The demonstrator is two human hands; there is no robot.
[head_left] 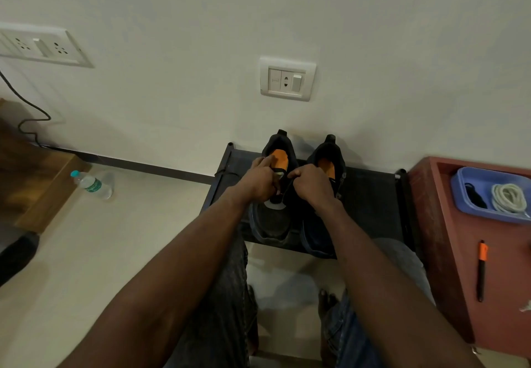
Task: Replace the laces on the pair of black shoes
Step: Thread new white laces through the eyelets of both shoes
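While both hands, left hand (260,179) and right hand (311,186), pinch the black lace (283,188) on the left shoe (273,218), unlacing seems in progress, so next it must be pulled free.

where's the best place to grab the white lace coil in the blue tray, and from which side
Take the white lace coil across its bundled loops near the middle, coming straight down from above. It lies flat in the blue tray, whose walls block a sideways approach, and the black item sits to its left. Pinching several strands together should keep it from unravelling.
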